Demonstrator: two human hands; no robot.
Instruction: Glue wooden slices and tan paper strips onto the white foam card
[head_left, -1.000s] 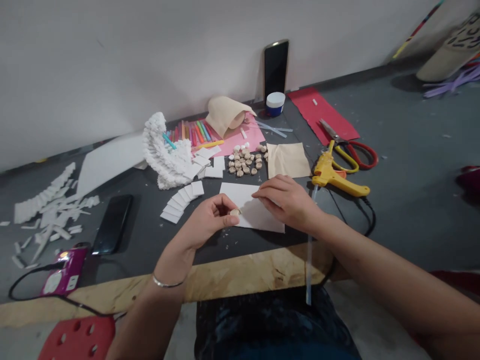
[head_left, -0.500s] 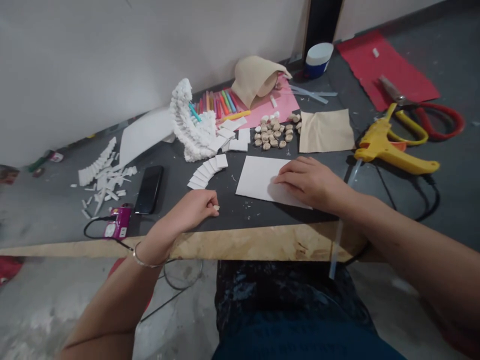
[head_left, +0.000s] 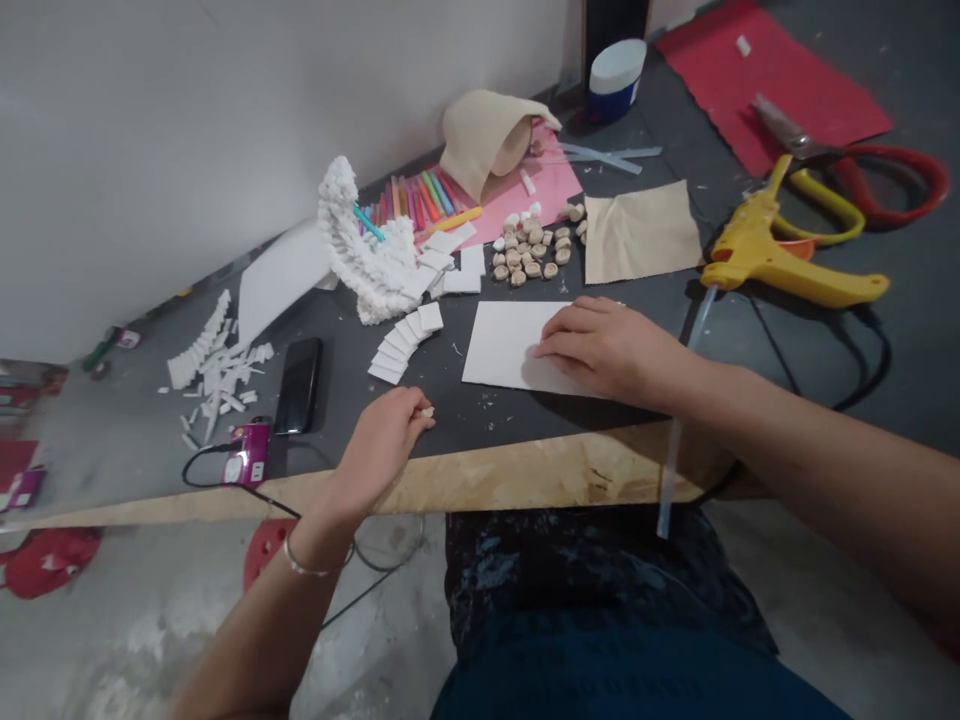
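My left hand rests near the table's front edge, fingers pinched on a small pale piece. My right hand lies flat with fingers stretched out on a white foam sheet in the middle of the dark table. Just beyond the sheet sits a cluster of small tan pieces and a fanned row of small white squares.
A yellow glue gun with its black cord, and scissors, lie to the right. A tan paper square, pink sheet, coloured markers, a white ruffled foam piece, a black phone and white scraps lie behind and left.
My left hand has pulled away from the white sheet toward the table's front edge, still pinching the small piece. My right hand stays on the sheet. The view has tilted downward.
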